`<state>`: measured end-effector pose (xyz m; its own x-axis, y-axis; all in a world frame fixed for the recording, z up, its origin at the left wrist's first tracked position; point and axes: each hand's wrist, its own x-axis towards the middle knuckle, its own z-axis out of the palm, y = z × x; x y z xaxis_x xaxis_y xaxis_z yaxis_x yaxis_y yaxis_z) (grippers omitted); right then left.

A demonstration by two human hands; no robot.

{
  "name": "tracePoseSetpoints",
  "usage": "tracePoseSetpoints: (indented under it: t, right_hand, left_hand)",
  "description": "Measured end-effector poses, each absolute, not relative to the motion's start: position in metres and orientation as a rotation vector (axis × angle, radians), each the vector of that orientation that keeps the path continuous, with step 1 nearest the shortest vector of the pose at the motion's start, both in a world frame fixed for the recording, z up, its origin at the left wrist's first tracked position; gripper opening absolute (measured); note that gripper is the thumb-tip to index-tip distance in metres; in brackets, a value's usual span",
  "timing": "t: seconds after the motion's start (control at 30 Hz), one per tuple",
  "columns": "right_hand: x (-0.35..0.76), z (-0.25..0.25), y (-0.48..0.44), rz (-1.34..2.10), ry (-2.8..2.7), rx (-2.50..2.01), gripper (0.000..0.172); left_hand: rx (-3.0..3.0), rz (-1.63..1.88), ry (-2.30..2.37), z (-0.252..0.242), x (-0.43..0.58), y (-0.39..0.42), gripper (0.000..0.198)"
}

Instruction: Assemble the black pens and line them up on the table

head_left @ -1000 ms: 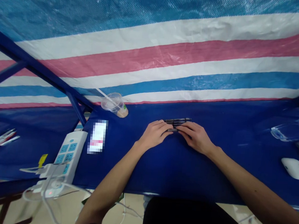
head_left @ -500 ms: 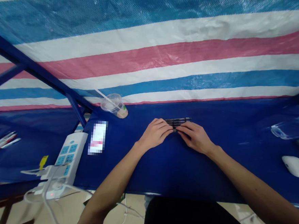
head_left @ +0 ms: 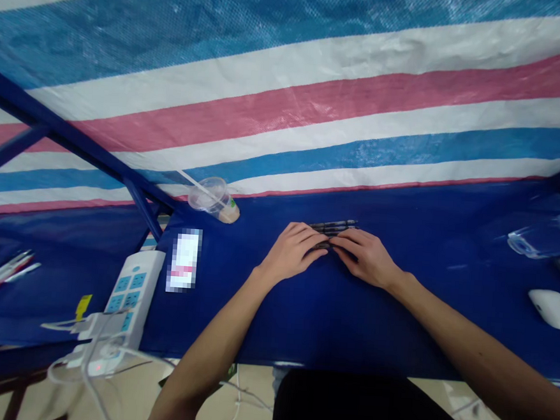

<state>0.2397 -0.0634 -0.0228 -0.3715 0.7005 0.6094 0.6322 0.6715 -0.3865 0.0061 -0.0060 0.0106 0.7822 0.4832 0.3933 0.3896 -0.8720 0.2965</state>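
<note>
Several dark pens (head_left: 337,225) lie side by side on the blue tabletop (head_left: 330,309), one beyond another, pointing left to right. My left hand (head_left: 292,252) is closed over their left ends, with the thumb on the near side. Around the right ends are the bent fingers of my right hand (head_left: 367,256), its thumb also toward me. Both hands' fingertips almost meet at the middle of the row. The fingers hide much of the nearer pens, so how firmly each is gripped is hard to see.
A plastic cup with a straw (head_left: 229,213) lies tipped at the back left. Nearer are a blurred bright rectangle (head_left: 184,261) and a power strip (head_left: 154,268) with cables. Other pens (head_left: 4,275) lie far left. At right are a white rounded object (head_left: 554,310) and clear plastic container (head_left: 529,243).
My left thumb and fingertips have shifted slightly to the right along the near side of the pens. My right hand stays nearly in place.
</note>
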Motion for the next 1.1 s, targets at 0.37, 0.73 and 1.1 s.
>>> tracePoseSetpoints:
  t: [0.37, 0.73, 1.1]
  right_hand:
    - [0.2398, -0.0216, -0.064, 0.115, -2.106, -1.022, 0.024]
    - [0.2405, -0.0215, -0.0642, 0.143, -2.114, -1.03, 0.025]
    - [0.2403, -0.0207, -0.0642, 0.162, -2.105, -1.036, 0.026]
  left_hand:
    - [2.77, 0.699, 0.689, 0.0102, 0.0066, -0.0058, 0.027]
    - [2.792, 0.678, 0.715, 0.0087, 0.0063, -0.0045, 0.028]
    - [2.768, 0.627, 0.711, 0.0094, 0.0069, -0.0052, 0.028]
